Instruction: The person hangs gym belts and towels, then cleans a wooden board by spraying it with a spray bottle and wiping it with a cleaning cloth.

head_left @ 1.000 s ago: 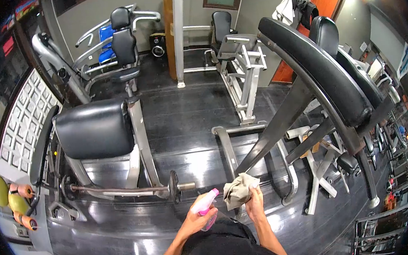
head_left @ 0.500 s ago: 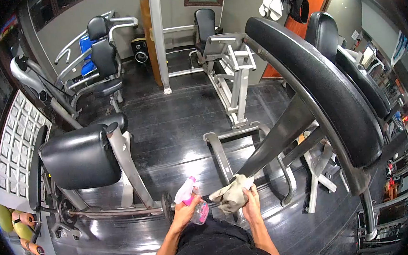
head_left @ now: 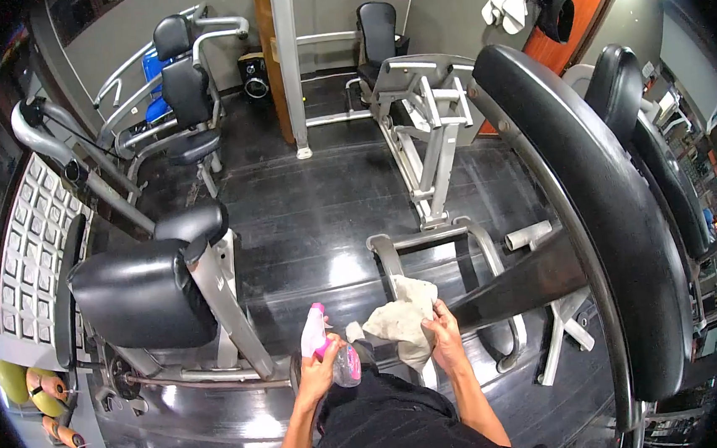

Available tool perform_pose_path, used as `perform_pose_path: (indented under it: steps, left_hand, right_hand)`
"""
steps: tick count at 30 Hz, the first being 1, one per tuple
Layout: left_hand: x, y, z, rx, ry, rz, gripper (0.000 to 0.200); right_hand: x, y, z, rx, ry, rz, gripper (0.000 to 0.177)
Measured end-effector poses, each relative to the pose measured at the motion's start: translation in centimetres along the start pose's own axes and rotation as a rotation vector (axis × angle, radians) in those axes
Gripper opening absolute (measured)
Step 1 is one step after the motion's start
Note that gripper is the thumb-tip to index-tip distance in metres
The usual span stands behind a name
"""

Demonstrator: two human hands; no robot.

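Low in the middle of the view, my left hand (head_left: 318,372) is wrapped round a spray bottle (head_left: 348,364) with a white and pink head and a clear body. To its right, my right hand (head_left: 447,340) pinches the edge of a pale beige cloth (head_left: 408,321). The cloth hangs loose and partly unfolded, with one corner raised and another stretching toward the bottle. Right of my right hand rises the frame of a machine with a long black pad (head_left: 584,206).
A black padded seat (head_left: 141,296) with a metal frame is at the left. Farther off stand a chair machine (head_left: 187,94), an upright post (head_left: 290,69) and a leg machine (head_left: 428,143). A low metal base (head_left: 427,237) lies ahead on the dark floor.
The cloth has opened out from a bunched shape, and its corner now stands higher. The bottle has shifted slightly left. The long pad appears farther right and lower as the view moved.
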State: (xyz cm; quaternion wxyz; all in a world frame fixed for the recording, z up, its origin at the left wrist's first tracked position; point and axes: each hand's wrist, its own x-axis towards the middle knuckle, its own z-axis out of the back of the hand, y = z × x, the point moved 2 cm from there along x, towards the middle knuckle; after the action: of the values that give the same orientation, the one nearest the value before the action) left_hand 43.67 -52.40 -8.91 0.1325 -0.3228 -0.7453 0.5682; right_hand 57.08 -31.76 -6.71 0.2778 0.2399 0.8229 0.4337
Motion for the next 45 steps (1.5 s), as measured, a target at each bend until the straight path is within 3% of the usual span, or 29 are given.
perform_pose_path:
  steps: [8,15,22,24,26,28,34,38,42,44,45]
  left_hand:
    - [9.0,-1.6,-1.4,0.128,0.067,-0.127,0.047]
    - [15.5,-4.7,-2.5,0.183,0.096,-0.074,0.043]
    - [23.5,-6.4,-4.4,0.268,0.181,-0.131,0.038]
    - [26.5,-6.1,-4.6,0.288,0.215,-0.145,0.048]
    - [29.8,-6.4,-5.2,0.323,0.286,-0.247,0.033]
    - [33.3,-6.9,-5.9,0.343,0.317,-0.279,0.03]
    - [42.4,-10.3,-8.3,0.356,0.523,-0.021,0.036]
    - [47.7,-11.0,-8.7,0.411,0.565,-0.119,0.042]
    - [53.1,-10.1,-8.3,0.422,0.656,-0.081,0.038]
    - [56.1,-8.9,-8.0,0.431,0.67,-0.279,0.053]
    - [57.3,-9.3,-8.2,0.347,0.688,-0.235,0.058]
  right_hand:
    - [10.0,2.7,-1.4,-0.156,0.05,-0.008,0.043]
    - [16.0,4.3,-1.3,-0.053,0.054,0.061,0.04]
    - [22.2,4.4,-1.5,-0.069,-0.049,0.079,0.036]
    - [24.5,4.8,-2.2,-0.033,-0.08,0.036,0.036]
    - [27.6,5.0,-2.4,-0.007,-0.073,0.064,0.038]
    - [30.9,5.6,-2.6,-0.05,-0.09,0.069,0.04]
    - [39.9,9.9,-5.2,-0.146,-0.027,0.196,0.035]
    - [44.4,11.2,-5.9,-0.296,-0.048,0.206,0.034]
    - [47.9,13.5,-8.0,-0.501,-0.096,0.212,0.028]
    - [50.1,14.8,-9.0,-0.648,-0.125,0.198,0.028]
    - [51.7,14.6,-9.2,-0.624,-0.139,0.288,0.024]
